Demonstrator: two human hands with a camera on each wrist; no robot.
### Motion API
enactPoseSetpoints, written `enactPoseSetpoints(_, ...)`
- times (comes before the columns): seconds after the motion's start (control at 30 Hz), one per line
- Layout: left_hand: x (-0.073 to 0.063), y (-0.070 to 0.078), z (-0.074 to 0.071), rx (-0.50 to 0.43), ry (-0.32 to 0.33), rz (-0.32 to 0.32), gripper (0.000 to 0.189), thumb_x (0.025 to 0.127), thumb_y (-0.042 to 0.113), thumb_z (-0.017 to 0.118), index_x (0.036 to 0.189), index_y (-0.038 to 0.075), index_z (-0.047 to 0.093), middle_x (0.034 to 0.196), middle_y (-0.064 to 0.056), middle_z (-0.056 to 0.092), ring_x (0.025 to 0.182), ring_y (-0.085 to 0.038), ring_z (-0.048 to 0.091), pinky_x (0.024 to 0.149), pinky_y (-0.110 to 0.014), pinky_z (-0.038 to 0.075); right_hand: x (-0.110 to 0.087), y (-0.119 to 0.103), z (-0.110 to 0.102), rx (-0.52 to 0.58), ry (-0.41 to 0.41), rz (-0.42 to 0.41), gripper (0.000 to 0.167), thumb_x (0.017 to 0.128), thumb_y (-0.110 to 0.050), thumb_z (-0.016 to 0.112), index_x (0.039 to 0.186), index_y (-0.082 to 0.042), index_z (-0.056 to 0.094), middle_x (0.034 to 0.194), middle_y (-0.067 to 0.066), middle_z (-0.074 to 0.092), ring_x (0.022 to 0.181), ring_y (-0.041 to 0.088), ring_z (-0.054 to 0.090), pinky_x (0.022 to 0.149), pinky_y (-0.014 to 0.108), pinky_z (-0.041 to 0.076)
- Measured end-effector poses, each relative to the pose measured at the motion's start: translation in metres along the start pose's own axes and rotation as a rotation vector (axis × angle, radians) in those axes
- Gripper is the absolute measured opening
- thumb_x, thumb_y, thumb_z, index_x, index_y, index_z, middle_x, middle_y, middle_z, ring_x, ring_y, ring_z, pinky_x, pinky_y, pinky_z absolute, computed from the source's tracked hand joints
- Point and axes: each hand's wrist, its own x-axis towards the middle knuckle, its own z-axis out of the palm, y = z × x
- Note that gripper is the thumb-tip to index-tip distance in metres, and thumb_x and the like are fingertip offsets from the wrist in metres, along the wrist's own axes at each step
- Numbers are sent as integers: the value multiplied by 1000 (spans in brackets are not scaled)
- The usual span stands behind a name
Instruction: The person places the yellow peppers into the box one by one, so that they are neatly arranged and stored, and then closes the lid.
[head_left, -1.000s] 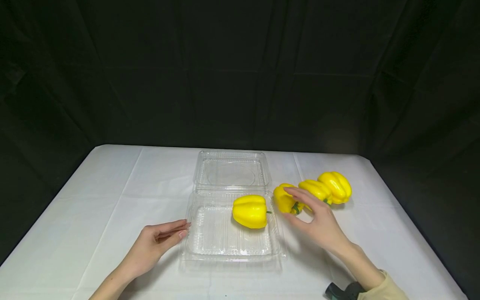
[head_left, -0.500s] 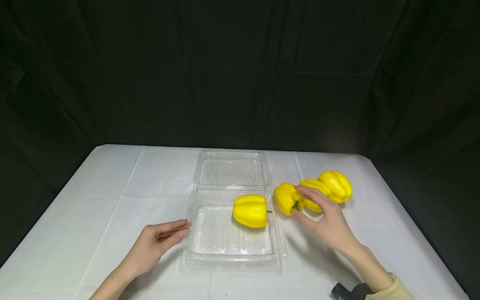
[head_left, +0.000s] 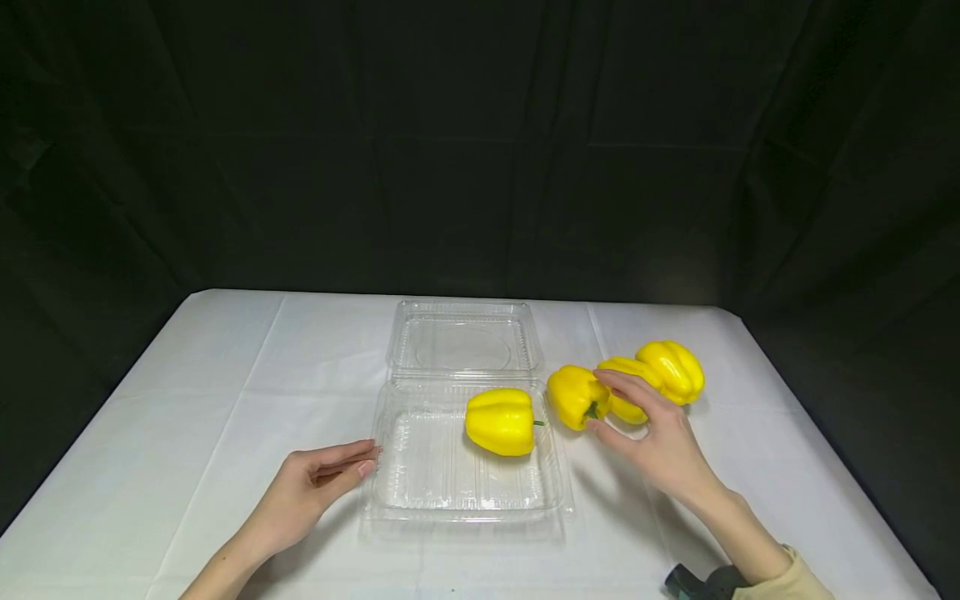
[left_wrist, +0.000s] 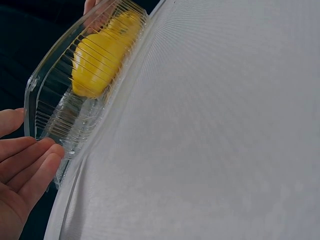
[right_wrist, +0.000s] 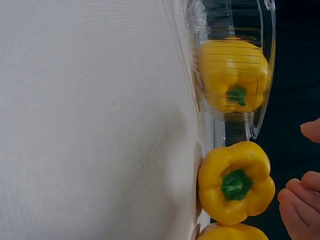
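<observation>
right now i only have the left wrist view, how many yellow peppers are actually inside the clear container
Observer: Just one; the head view shows a yellow pepper on its side in the clear container.
Operator: ok and what's outside it
Observer: Three more, to its right on the white cloth: a near pepper beside the container, a middle pepper and a far pepper.
Operator: is the right grip holding any of those
Observer: No. The right wrist view shows a dark gap between the right grip's fingertips and the near pepper.
</observation>
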Motion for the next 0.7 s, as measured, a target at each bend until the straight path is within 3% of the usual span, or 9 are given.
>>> enactPoseSetpoints(0.7, -1, 3, 1, -15, -7, 6, 43, 98, 29, 66, 132, 2, 64, 124, -8, 71, 111, -10, 68, 92, -18, 54, 0, 0, 0, -26, 48, 37, 55, 81, -15, 84, 131, -8, 63, 132, 9, 65, 115, 33, 64, 96, 0, 33)
